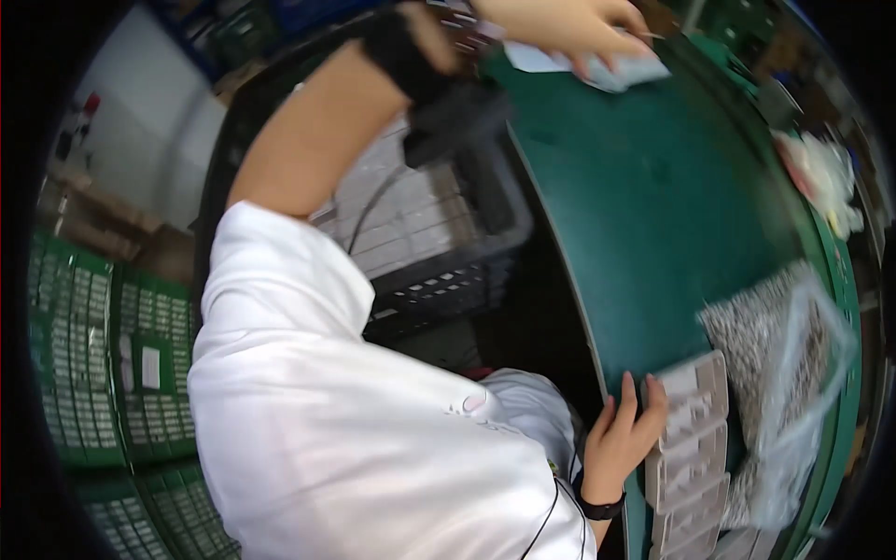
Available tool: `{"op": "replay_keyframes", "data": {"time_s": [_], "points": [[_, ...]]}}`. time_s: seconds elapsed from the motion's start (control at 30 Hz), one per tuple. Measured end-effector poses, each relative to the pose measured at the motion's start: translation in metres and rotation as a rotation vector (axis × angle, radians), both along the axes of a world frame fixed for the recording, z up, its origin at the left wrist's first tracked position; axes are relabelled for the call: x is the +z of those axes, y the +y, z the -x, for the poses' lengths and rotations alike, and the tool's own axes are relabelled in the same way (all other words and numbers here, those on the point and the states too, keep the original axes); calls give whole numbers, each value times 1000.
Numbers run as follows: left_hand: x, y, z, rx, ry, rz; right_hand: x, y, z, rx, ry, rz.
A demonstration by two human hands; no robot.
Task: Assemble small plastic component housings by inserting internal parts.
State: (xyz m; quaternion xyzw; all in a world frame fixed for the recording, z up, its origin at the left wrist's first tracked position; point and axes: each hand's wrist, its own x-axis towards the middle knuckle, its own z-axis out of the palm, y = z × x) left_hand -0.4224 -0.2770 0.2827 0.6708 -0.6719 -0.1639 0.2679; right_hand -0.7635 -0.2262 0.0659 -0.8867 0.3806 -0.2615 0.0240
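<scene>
Where the smooth dark-green tabletop (663, 224) runs through the right side of the head view, we find both hands at work. We see the left hand (583, 35) at the top, its fingers curled down onto a crumpled pale packet (630, 75); the packet lies directly beneath the fingertips, apparently pinned or gripped against the surface. We locate the right hand (630, 434) well apart, nearer the body, with fingers loosely spread and grasping nothing that we can identify. Its fingertips meet the left edge of a pale translucent plastic compartment box (691, 439), perhaps to steady it. Just right of this box lies a clear plastic bag (793, 401) filled with small grey-brown pieces; we judge the two are set side by side for easy reach. Beyond the tabletop's left edge, we note a black perforated plastic crate (439, 291).
</scene>
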Motion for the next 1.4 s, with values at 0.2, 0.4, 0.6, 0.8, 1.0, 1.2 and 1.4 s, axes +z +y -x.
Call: {"op": "replay_keyframes", "data": {"time_s": [0.2,0.4,0.6,0.8,1.0,1.2,1.4], "points": [[-72,192,-282,679,-622,-49,-12,-13,-18,23,277,149],[-267,318,-382,965,-556,-685,-13,-16,-37,266,360,34],[-375,317,-311,1016,-546,-810,-15,-16,-44,255,475,2],[-332,292,-257,868,-752,-940,-14,-15,-47,228,528,39],[-360,266,-294,903,-794,-972,-14,-16,-45,210,524,25],[-402,272,-339,956,-856,-803,-17,-15,-45,198,495,27],[-351,231,-298,588,-954,-1129,-18,-14,-43,183,464,63]]}}
